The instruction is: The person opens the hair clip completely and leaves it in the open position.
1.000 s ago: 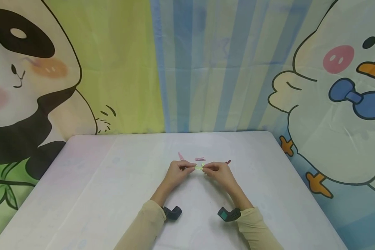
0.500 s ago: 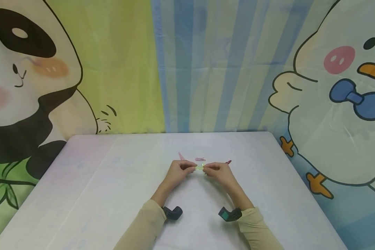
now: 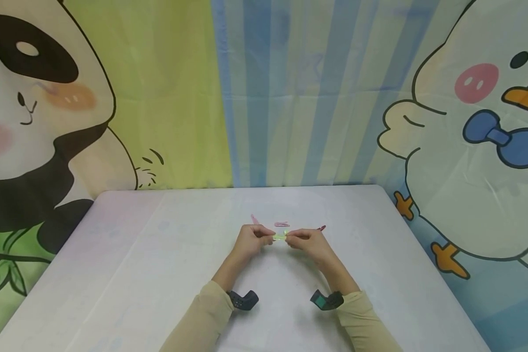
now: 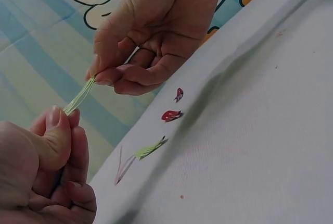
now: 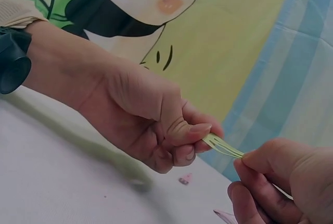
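Observation:
Between both hands, a light green hair clip [image 3: 279,237] with long slits is held up over the table. The thumb and index finger of the left hand [image 3: 250,239] pinch one end. At the other end, the right hand [image 3: 309,240] pinches it with thumb and fingertips. In the left wrist view the slitted middle of the hair clip [image 4: 80,97] shows between the fingertips; both ends are covered by fingers. The right wrist view shows the slender strands of the hair clip [image 5: 223,146] running from hand to hand.
Beyond the hands on the white table [image 3: 158,274] lie a pink clip [image 3: 282,224], another pink piece [image 3: 254,219] and a red one [image 3: 321,228]. The left wrist view also shows a green clip [image 4: 150,149] lying on the table. A cartoon curtain [image 3: 185,98] hangs behind.
The left hand has shifted slightly left and a bit more of the green hair clip shows between the hands. The right hand stays nearly still; both keep their pinch.

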Tool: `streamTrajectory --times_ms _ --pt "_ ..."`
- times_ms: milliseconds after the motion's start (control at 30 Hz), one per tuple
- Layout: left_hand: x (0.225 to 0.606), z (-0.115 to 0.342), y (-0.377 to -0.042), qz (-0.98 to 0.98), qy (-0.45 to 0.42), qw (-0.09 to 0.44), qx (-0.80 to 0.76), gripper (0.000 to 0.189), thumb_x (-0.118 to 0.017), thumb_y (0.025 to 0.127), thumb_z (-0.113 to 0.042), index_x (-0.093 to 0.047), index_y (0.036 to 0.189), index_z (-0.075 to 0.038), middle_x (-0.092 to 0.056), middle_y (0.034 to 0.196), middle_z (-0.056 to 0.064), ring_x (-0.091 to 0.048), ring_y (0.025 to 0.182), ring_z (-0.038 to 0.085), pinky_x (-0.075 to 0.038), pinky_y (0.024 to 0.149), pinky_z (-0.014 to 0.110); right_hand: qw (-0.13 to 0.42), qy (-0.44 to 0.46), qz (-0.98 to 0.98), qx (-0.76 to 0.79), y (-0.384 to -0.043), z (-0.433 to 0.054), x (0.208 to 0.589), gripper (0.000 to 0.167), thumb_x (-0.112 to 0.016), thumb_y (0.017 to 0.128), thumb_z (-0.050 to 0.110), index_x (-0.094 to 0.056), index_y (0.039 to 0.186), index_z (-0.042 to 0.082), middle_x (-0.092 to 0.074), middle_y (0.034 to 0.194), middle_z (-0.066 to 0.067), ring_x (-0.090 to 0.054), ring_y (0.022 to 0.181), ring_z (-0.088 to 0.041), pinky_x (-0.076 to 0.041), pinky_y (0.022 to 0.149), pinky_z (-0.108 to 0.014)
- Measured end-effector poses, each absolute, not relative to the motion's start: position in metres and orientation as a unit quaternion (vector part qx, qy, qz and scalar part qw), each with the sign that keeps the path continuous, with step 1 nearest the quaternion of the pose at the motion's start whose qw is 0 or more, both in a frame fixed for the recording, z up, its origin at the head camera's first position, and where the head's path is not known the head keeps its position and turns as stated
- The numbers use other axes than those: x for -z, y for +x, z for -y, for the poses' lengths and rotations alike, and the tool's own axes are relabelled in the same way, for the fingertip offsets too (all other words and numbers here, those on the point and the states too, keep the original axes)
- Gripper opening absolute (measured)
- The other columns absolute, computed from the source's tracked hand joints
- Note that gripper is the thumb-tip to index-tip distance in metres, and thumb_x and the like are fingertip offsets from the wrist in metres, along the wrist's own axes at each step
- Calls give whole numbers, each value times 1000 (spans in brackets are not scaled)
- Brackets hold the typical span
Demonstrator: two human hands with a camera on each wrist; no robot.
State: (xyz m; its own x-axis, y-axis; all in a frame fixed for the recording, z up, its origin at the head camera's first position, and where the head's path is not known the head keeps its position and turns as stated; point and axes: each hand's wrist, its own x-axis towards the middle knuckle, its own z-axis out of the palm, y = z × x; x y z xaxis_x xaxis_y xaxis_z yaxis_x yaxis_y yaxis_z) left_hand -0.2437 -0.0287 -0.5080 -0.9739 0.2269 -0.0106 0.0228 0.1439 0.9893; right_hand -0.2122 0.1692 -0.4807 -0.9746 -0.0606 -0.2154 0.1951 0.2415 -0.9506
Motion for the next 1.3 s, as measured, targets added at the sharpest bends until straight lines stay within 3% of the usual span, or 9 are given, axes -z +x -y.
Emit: streamTrajectory --times_ms 633,867,1100,1300 --pt "510 27 -244 -720 49 118 -682 10 -70 79 6 -70 89 6 -66 67 -1 -60 63 12 -38 52 22 122 45 -777 616 -212 -170 479 21 -71 85 18 -72 101 4 -70 102 -6 -66 89 -15 -54 86 -33" --pt "515 27 -244 -710 58 114 -692 11 -68 79 8 -69 90 10 -66 66 -2 -61 62 11 -41 55 23 120 40 -772 623 -211 -171 482 23 -70 86 17 -71 102 1 -70 101 -7 -66 89 -15 -54 84 -32" --pt "514 26 -244 -686 49 145 -712 11 -65 80 12 -66 91 12 -65 66 -2 -61 62 11 -44 58 24 131 28 -745 653 -211 -170 482 27 -67 88 13 -67 107 -6 -68 107 -12 -67 91 -15 -54 83 -28" --pt "513 26 -245 -686 41 141 -713 9 -67 80 9 -69 89 9 -67 69 -2 -62 64 11 -46 61 25 129 24 -737 663 -211 -171 481 25 -67 87 11 -67 106 -6 -67 109 -14 -67 95 -20 -54 83 -27"
